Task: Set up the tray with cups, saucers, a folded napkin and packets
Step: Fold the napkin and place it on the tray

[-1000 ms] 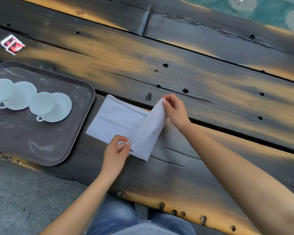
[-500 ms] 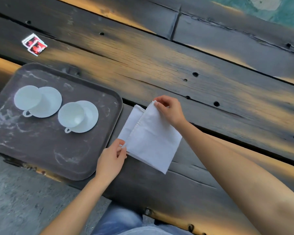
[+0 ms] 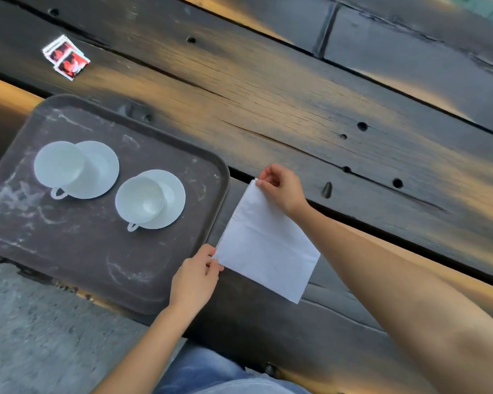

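White folded napkin (image 3: 264, 245) lies on the dark wooden table (image 3: 296, 109) just right of the tray (image 3: 83, 251), its left corners pinched by the left hand (image 3: 195, 275) and right hand (image 3: 281, 187). Two cups on saucers sit on the tray; packets (image 3: 66, 57) lie well beyond it

Packets (image 3: 66, 57) on table: print too small and blurred to read, count unclear, perhaps two or three. Tray (image 3: 120, 291): left end cut off by frame edge. Napkin (image 3: 265, 251): two corners hidden under pinching fingertips; layers beneath top fold unseen. Left cup (image 3: 59, 165): inside washed out. Both forearms run out of frame.
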